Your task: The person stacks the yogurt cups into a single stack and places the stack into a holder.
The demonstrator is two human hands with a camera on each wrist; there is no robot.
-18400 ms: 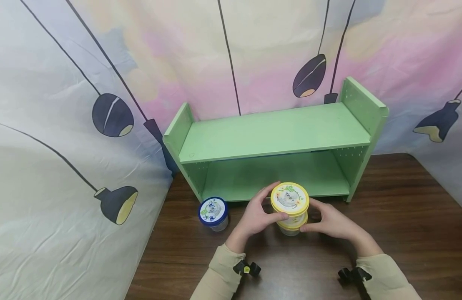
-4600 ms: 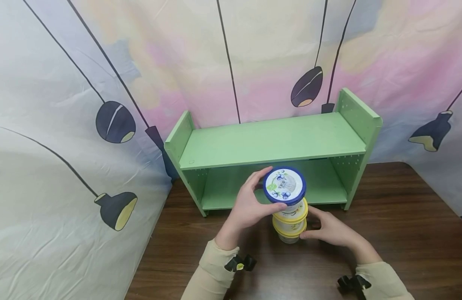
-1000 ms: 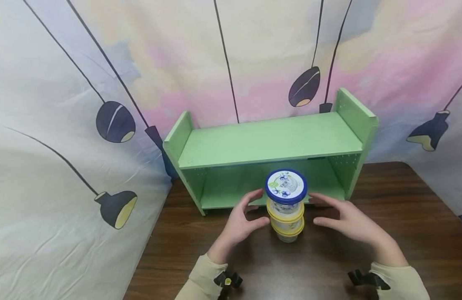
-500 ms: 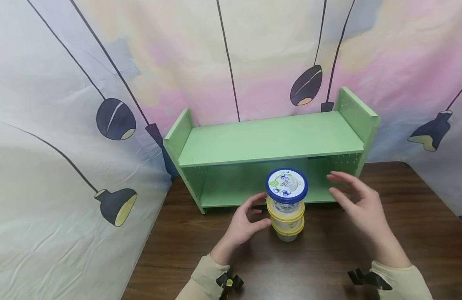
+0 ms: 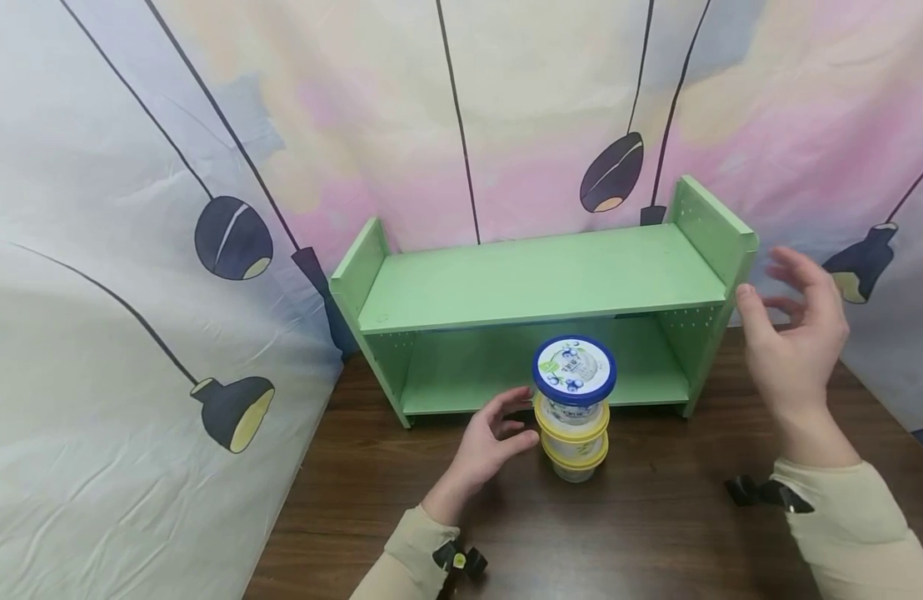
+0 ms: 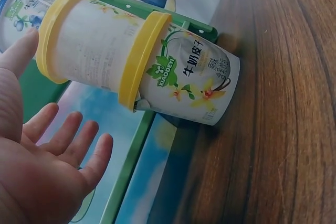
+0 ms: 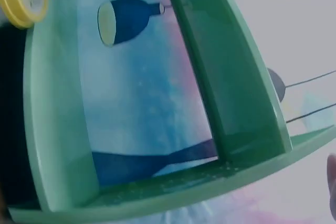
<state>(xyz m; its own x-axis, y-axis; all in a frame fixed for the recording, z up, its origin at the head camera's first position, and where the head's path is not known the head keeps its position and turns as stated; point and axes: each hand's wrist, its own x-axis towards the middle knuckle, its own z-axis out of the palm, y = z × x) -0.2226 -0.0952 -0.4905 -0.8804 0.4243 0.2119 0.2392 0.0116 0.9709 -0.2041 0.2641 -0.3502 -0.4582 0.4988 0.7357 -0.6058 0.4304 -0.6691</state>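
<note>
Three tubs stand stacked upright on the table. On top is one with a blue lid (image 5: 574,372) printed with blueberries. Under it sit the upper yellow-lidded tub (image 6: 94,45) and the lower yellow-lidded tub (image 6: 194,77), whose flower print faces the left wrist view. My left hand (image 5: 486,446) is just left of the stack, fingers relaxed and spread, holding nothing. Raised beside the shelf's right end, my right hand (image 5: 799,342) has loosely bent fingers with nothing in them. Only a sliver of a finger appears at the right wrist view's edge.
A green two-level shelf (image 5: 536,283) stands directly behind the stack, its right side panel (image 5: 712,229) close to my right hand. Beneath everything is a dark wooden table (image 5: 619,533). A cloth backdrop (image 5: 521,125) with painted lamps hangs behind and at the left.
The blue-lidded tub, earlier on the table at left, was carried by my left hand onto the yellow-lidded ones. Both hands then let go; my right hand rose away to the right.
</note>
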